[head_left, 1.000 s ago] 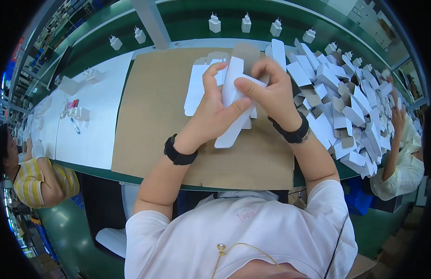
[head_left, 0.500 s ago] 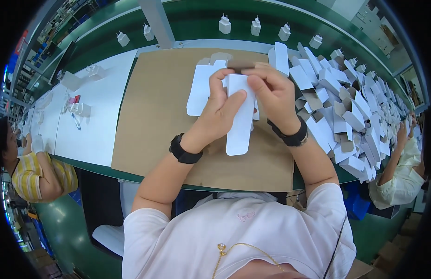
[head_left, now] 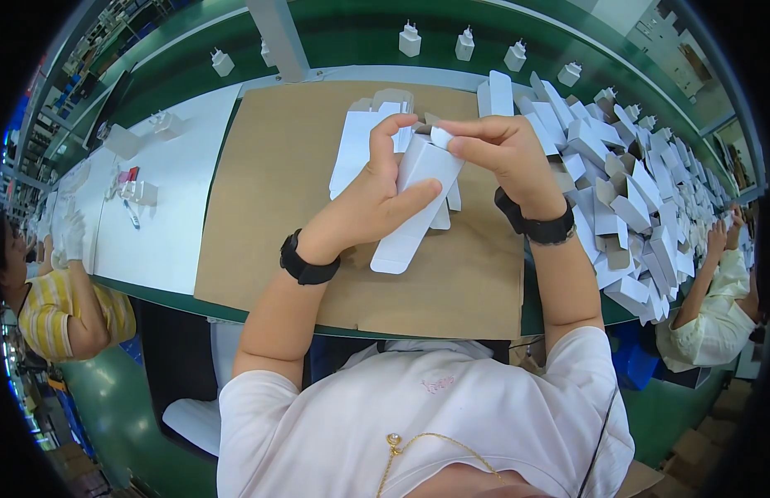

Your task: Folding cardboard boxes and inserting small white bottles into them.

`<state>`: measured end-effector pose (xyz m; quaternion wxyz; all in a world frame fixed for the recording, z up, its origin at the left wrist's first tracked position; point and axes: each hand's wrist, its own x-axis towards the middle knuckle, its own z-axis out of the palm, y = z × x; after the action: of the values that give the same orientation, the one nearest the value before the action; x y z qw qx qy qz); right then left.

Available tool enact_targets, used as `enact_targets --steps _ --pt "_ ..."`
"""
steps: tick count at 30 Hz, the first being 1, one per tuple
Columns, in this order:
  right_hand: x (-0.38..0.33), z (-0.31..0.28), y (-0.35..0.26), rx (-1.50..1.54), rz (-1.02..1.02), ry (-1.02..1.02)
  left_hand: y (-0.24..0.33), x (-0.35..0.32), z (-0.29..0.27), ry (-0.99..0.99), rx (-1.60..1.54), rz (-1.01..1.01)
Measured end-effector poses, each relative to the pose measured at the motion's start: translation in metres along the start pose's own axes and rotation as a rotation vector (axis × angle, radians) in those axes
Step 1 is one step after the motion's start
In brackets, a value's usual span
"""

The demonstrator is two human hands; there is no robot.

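A slim white cardboard box is tilted over the brown cardboard sheet, its near end pointing left. My left hand is closed around it, thumb across its top face and index finger curled at the far end. At that far end my right hand pinches a small white flap between thumb and fingertips. Beyond and beneath my hands lie flat white carton blanks, partly hidden by the left hand.
Brown cardboard covers the bench before me. To the right is a heap of folded white boxes. White plug adapters stand along the back. A person in yellow stripes sits left; another person's sleeve shows right.
The white box has turned, its near end swinging left. My right hand has moved right and now grips the flap, whose opening shows more. My left wrist has shifted slightly left.
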<state>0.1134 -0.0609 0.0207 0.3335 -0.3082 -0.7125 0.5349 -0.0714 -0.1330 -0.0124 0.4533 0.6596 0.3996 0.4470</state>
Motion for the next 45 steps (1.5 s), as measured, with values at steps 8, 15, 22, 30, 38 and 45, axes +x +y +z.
enact_targets --steps 8,15,22,30,38,45 --pt "-0.005 0.006 0.001 0.249 -0.017 -0.087 -0.008 0.005 0.006 0.06 -0.148 -0.107" --pt "-0.064 -0.118 -0.065 -0.329 -0.37 0.994 -0.023 0.01 -0.036 0.547 0.915 0.054" --pt "-0.048 -0.1 -0.055 -0.459 -0.531 1.07 -0.018 0.009 -0.041 0.498 0.689 -0.357" --pt "-0.007 0.006 0.005 -0.612 -0.086 0.164 -0.012 0.002 -0.043 0.582 0.909 -0.376" --pt "-0.005 0.034 0.017 -0.273 -0.167 0.121 0.003 0.0 -0.001 0.315 0.217 -0.033" --pt "-0.004 0.017 0.014 -0.2 -0.022 0.121 -0.013 0.005 0.006 0.194 -0.206 -0.111"
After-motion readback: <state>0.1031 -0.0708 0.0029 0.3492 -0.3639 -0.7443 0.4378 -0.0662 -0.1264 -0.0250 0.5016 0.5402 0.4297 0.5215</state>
